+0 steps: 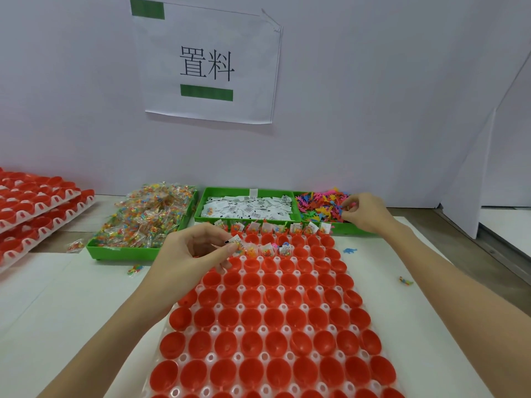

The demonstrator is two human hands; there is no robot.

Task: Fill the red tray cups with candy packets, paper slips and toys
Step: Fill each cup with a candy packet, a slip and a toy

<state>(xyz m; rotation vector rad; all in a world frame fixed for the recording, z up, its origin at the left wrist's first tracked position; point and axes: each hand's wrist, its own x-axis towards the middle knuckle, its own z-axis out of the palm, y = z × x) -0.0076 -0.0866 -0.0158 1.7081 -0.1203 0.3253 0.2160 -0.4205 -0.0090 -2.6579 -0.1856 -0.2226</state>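
On the white table we had the red cup tray, its far rows filled; our left hand pinched a candy packet, our right hand pinched toys in the green bin.

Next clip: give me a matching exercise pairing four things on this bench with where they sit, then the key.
Things:
1. candy packets
2. paper slips
3. toys
4. spare red trays

Places:
A. stacked at the far left
B. right green compartment, under the right hand
C. left green bin
D. middle green compartment

Pairs: 1-C, 2-D, 3-B, 4-A
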